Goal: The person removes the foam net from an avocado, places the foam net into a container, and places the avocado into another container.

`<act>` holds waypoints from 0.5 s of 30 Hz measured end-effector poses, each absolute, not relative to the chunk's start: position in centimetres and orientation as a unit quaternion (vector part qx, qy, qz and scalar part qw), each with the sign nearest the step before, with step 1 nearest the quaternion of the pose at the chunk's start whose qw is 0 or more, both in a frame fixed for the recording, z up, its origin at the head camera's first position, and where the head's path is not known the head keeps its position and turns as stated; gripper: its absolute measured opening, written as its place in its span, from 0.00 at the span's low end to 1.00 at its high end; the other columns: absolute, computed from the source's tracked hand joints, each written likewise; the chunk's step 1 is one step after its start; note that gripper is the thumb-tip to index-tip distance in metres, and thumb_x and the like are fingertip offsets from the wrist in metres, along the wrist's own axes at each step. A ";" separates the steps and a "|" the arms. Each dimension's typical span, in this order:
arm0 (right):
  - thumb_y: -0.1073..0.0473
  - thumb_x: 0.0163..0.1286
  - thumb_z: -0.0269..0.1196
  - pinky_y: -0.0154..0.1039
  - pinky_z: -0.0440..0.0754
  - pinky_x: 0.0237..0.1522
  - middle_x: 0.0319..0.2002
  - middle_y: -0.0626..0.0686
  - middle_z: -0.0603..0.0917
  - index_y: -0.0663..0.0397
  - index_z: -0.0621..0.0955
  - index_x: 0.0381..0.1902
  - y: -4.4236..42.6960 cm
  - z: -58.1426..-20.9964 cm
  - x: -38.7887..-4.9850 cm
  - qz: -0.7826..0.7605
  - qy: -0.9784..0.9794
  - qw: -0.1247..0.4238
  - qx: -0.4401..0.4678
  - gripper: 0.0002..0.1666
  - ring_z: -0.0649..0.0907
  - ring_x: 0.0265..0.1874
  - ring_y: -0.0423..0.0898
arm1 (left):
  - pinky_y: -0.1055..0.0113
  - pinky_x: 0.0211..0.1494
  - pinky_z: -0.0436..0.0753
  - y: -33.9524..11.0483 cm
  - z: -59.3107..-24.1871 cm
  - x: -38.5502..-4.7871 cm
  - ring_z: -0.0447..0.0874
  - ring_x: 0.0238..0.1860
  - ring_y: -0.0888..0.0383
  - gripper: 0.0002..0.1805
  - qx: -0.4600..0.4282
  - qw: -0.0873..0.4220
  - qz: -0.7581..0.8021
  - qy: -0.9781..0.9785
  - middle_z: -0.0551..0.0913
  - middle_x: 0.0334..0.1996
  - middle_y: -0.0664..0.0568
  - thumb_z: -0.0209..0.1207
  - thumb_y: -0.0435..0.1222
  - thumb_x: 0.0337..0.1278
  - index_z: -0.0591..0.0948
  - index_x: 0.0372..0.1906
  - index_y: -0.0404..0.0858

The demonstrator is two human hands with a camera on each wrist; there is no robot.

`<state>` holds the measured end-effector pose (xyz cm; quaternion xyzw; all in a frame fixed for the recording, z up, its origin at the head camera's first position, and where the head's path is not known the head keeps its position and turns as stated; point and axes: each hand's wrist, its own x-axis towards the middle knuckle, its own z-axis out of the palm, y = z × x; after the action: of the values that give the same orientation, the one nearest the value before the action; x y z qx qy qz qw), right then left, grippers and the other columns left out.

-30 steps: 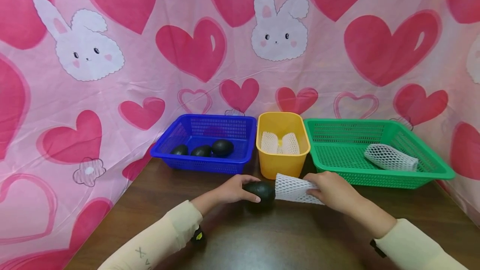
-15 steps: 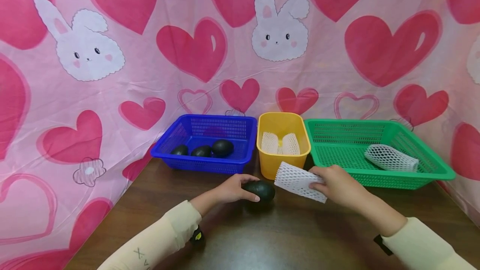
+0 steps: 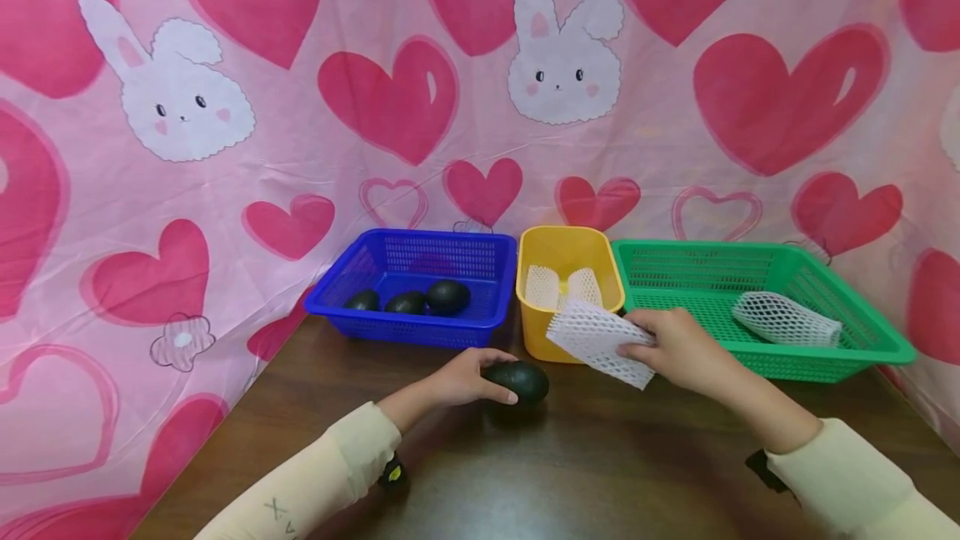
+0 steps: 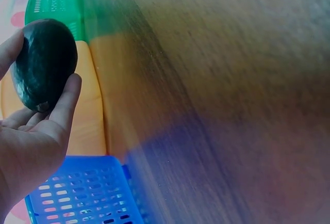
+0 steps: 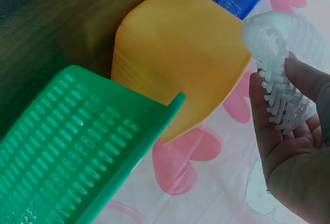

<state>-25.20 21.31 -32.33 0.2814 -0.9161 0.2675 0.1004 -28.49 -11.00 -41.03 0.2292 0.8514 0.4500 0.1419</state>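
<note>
My left hand (image 3: 467, 379) grips a dark green avocado (image 3: 525, 382) between thumb and fingers, low over the table in front of the yellow bin. In the left wrist view the avocado (image 4: 46, 64) shows its stem end near the palm. To the right, my right hand (image 3: 678, 350) pinches a white foam net sleeve (image 3: 600, 340) by one end, tilted up to the left in front of the yellow bin. The right wrist view shows the sleeve (image 5: 281, 53) between thumb and fingers, its near end flattened and its far end rounded out. Nothing is visible inside it.
A blue basket (image 3: 420, 332) at the back left holds several avocados. Beside it, the yellow bin (image 3: 540, 336) contains foam net sleeves. On the right, a green basket (image 3: 750, 357) holds one net-wrapped item (image 3: 786, 319). A pink patterned cloth (image 3: 480, 132) hangs behind.
The right hand has lifted the foam net sleeve up and away from the avocado, tilting it toward the yellow bin. The left hand and avocado have stayed nearly still.
</note>
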 end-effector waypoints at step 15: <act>0.52 0.61 0.70 0.41 0.81 0.28 0.36 0.59 0.85 0.66 0.81 0.46 20.0 -29.9 -28.8 0.318 -0.932 0.101 0.138 0.24 0.80 0.28 0.49 | 0.59 0.51 0.77 -11.0 -40.8 -28.3 0.78 0.46 0.56 0.30 0.226 0.140 0.454 0.850 0.82 0.50 0.51 0.74 0.40 0.46 0.79 0.58 0.39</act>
<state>-28.83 19.97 -29.85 0.1380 -0.9324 0.3183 0.1014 -28.34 -10.99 -40.84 0.2261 0.8504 0.4539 0.1402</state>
